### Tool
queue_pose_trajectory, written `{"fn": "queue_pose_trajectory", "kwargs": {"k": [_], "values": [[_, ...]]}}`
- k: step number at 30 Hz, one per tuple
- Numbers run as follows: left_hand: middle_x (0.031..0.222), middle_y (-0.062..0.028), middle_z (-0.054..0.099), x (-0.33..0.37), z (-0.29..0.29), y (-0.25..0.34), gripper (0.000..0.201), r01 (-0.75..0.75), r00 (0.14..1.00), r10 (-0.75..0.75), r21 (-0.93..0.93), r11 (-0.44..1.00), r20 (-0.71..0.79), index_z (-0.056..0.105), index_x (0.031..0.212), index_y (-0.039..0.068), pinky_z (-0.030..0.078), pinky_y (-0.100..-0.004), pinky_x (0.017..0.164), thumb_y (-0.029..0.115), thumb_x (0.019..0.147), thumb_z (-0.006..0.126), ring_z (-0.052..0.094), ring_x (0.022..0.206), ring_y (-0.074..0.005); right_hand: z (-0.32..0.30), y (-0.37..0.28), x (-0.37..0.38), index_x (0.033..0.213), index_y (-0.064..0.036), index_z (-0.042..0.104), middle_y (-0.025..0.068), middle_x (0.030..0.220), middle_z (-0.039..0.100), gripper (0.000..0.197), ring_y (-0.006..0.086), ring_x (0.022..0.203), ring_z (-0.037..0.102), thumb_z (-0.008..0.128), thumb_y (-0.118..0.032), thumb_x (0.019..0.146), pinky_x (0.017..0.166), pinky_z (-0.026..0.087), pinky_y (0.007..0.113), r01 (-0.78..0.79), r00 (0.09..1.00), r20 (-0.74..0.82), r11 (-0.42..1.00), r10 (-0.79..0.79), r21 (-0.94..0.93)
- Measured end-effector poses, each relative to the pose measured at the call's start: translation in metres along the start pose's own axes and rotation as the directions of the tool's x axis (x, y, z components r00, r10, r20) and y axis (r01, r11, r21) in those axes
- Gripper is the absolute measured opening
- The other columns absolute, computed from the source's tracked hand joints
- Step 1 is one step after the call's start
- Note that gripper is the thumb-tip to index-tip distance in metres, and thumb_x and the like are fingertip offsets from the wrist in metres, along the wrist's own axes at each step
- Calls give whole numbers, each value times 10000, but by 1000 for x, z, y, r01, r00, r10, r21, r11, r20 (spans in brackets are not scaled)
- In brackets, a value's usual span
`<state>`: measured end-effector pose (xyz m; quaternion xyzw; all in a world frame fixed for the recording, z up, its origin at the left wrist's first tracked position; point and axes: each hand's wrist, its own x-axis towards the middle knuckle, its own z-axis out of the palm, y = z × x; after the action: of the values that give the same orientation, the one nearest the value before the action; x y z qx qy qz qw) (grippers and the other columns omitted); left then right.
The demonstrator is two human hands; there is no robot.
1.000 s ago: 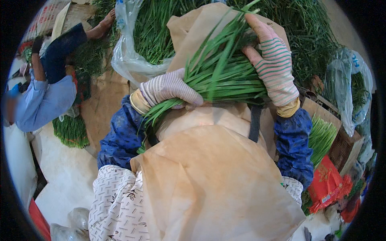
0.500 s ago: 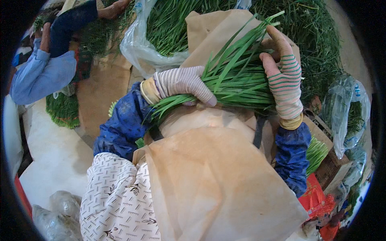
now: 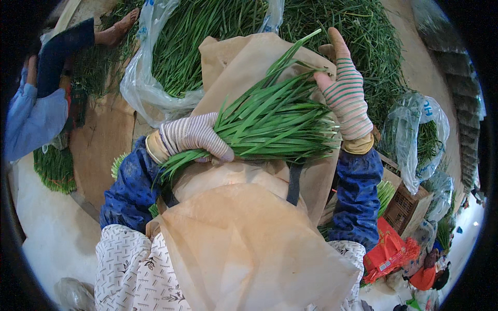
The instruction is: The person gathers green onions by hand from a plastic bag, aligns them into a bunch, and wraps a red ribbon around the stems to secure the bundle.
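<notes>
My left hand (image 3: 191, 136), in a grey-and-white striped glove, is wrapped around the leafy end of a bunch of garlic chives (image 3: 277, 124). The bunch lies across my lap, its pale cut ends to the right and some leaves fanned upward. Beside those ends is my right hand (image 3: 346, 101), in a green-striped glove with bare fingertips. Its index finger points up and the thumb stands apart, close to a few stray stems. A brown sheet (image 3: 220, 57) lies under the bunch, and a tan apron (image 3: 244, 233) covers my front.
Heaps of loose chives (image 3: 358, 46) lie ahead, partly in a clear plastic bag (image 3: 137, 93). Another person's bare foot (image 3: 118, 28) is at far left, near a bundle of chives (image 3: 54, 168). To the right are a plastic bag (image 3: 410, 140), a brown crate (image 3: 407, 207) and a red bag (image 3: 386, 249).
The view has shifted, so the scene sits further left and lower. My right hand has drawn off the bunch, and the cut ends now show. My left hand keeps its hold.
</notes>
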<state>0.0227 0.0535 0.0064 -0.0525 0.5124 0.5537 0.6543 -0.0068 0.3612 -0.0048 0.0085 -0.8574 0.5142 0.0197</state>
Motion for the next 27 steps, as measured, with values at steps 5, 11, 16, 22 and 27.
{"fn": "queue_pose_trajectory", "kwargs": {"k": [5,11,16,22,27], "values": [[726,-29,640,-5,3,3,346,-53,999,53,23,998,2,662,1030,32,431,-216,461,78,711,787,562,549,-86,-14,9,-3,1438,-121,455,91,1139,630,688,135,993,589,603,8,779,793,517,252,73,950,300,996,-86,56],[750,-42,629,-5,7,12,484,27,1000,-26,32,999,-8,630,1121,40,434,-248,464,22,654,752,543,530,-118,-45,-5,-6,1045,0,693,59,867,708,242,118,780,649,661,-51,811,728,523,259,-228,955,262,904,136,361],[755,-22,640,-5,11,16,469,-27,999,30,110,994,-27,645,1104,32,402,-225,450,80,654,767,532,543,-78,-66,8,-24,1097,-5,670,94,855,711,293,161,701,677,675,-124,830,676,551,270,-346,909,392,780,141,522],[597,-43,601,-10,23,33,272,-6,997,22,187,982,-80,669,907,37,376,-232,388,86,652,750,515,432,-104,-58,20,-51,1216,2,596,144,943,714,420,213,737,704,697,-169,847,706,596,325,-319,947,295,432,123,843],[603,-52,607,-7,24,34,231,14,999,-1,266,964,-51,659,869,26,389,-230,389,80,661,743,531,443,-108,-46,34,-57,1223,12,584,139,1014,692,401,221,857,700,677,-171,879,766,598,336,-233,971,202,315,130,920]]}}
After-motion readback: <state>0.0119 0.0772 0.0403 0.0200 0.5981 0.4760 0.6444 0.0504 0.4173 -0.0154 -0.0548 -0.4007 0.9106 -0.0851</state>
